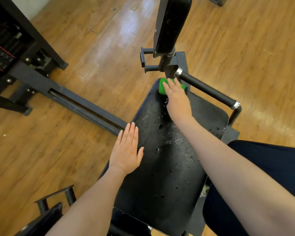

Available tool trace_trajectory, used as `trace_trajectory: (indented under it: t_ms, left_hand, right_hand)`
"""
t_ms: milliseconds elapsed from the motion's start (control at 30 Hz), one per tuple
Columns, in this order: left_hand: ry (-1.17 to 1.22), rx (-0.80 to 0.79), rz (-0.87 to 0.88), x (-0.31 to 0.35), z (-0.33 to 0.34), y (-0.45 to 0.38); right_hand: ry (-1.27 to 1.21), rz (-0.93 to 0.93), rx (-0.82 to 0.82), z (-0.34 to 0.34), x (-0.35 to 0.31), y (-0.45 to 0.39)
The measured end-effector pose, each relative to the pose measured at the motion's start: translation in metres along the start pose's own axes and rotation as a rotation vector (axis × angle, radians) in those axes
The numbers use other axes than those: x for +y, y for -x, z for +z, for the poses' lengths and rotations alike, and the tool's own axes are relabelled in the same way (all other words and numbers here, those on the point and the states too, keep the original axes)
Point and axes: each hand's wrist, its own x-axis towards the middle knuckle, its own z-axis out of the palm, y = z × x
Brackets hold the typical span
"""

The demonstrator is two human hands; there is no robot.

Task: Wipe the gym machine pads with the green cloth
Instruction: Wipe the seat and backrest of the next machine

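A black seat pad of a gym machine fills the middle of the view, wet with droplets and a shiny streak. My right hand presses flat on the green cloth at the pad's far end, with the cloth poking out past the fingers. My left hand rests flat on the pad's left edge, fingers straight and together, holding nothing. A second black pad stands upright beyond the seat.
A black foam-covered handle bar runs along the seat's far right. The machine's dark steel frame crosses the wooden floor on the left, toward a weight stack. My dark-clothed leg is at the right.
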Motion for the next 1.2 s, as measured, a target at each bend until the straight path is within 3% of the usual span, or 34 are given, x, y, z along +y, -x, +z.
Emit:
trace_trajectory:
  t_ms: [133, 300, 700, 1067, 1200]
  left_hand:
    - [-0.025, 0.013, -0.006, -0.002, -0.001, -0.002]
    - [-0.014, -0.003, -0.011, -0.002, 0.000, 0.001]
    - [-0.017, -0.044, -0.007, 0.000, -0.006, 0.000]
    - [-0.007, -0.047, -0.009, 0.006, -0.014, 0.000]
    - [-0.051, -0.118, -0.064, 0.011, -0.026, 0.006]
  right_hand:
    - [0.112, -0.120, -0.129, 0.027, -0.026, -0.022]
    - [0.212, -0.138, -0.161, 0.031, 0.006, 0.003]
    - [0.255, 0.096, -0.260, -0.002, 0.108, 0.096]
    - [0.361, 0.293, -0.320, -0.005, 0.115, 0.129]
    - [0.323, 0.329, -0.310, -0.016, 0.108, 0.123]
